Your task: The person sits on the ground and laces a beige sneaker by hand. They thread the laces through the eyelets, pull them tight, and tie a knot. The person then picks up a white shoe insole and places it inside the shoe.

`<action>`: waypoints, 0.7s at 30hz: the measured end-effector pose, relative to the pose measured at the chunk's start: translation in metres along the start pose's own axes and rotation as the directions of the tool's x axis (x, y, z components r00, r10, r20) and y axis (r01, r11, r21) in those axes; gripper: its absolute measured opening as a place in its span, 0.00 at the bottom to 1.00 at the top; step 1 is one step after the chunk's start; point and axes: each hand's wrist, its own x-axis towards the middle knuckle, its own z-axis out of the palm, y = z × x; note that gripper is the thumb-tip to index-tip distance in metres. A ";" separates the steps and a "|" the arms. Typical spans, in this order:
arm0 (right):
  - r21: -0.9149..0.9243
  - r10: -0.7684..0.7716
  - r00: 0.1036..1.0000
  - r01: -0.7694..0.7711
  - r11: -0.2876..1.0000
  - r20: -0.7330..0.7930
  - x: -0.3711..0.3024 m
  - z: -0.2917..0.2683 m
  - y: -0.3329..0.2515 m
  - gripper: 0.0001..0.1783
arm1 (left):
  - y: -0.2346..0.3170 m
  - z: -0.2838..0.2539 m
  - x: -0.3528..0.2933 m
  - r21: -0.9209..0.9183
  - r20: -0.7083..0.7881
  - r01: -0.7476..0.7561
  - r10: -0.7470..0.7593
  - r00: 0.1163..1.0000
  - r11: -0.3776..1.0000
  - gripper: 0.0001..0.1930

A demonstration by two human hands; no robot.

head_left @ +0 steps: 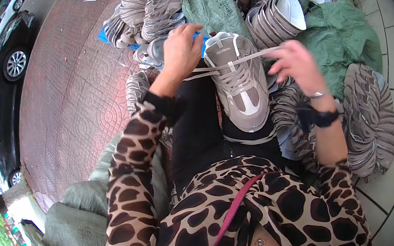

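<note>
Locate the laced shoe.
In the head view, the laced shoe is just right of centre, over the black trousers, between the left hand and right hand.

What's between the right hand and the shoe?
In the head view, a pale shoelace stretches across the gap from the shoe toward the right hand.

One short printed word (223, 50) is standing legibly across the tongue (221, 60) of the beige shoe (244, 109), occupying a position between the left-hand fingers (190, 28) and the right-hand fingers (282, 53) and lying just beyond the lace (254, 55) that is extending toward the latter.
</note>
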 end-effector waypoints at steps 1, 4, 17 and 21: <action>0.282 -0.048 0.997 0.064 0.957 -0.065 -0.011 -0.013 -0.017 0.16 | -0.008 0.007 0.008 -0.047 0.024 -0.059 0.060 0.998 0.997 0.13; 0.932 -0.239 0.918 0.348 0.102 -0.317 -0.062 -0.118 -0.030 0.17 | -0.013 0.038 0.034 -0.125 0.116 -0.219 0.233 0.965 0.968 0.16; -0.257 0.132 0.609 -0.509 0.821 -0.782 -0.158 -0.169 0.034 0.16 | 0.017 0.018 0.082 0.303 0.638 -0.783 0.495 0.590 0.544 0.07; -0.543 0.128 0.850 -0.434 0.719 -0.511 -0.110 -0.129 0.053 0.20 | 0.015 -0.011 0.083 0.032 0.651 -0.570 0.415 0.635 0.821 0.05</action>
